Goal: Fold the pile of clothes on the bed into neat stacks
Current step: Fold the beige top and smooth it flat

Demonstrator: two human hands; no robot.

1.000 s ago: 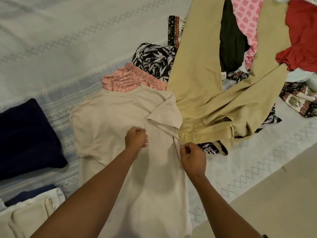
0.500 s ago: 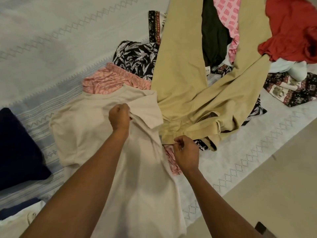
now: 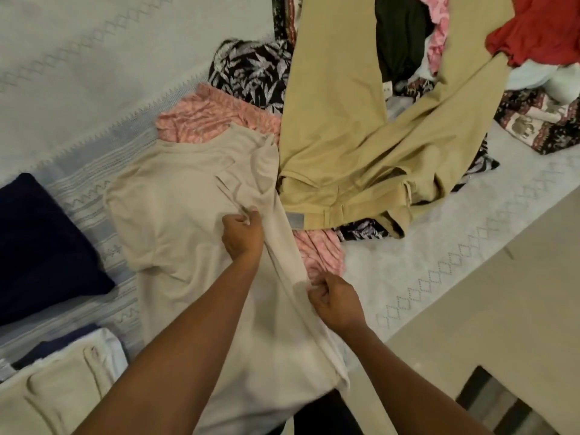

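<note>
Beige T-shirt (image 3: 175, 221) spread flat on the bed (image 3: 94, 58), with its long axis running from the collar at the far end to the hem nearest the person. The left hand (image 3: 243, 235) pinches a bunch of fabric by the sleeve on the person's right, farther up the axis. The right hand (image 3: 334, 301) grips the same side edge nearer the hem. Both grips lie on one line parallel to the long axis, so the coming fold probably carries this edge leftward, toward the shirt's midline and away from the khaki trousers (image 3: 339, 120) just beside it.

No legible text anywhere.
</note>
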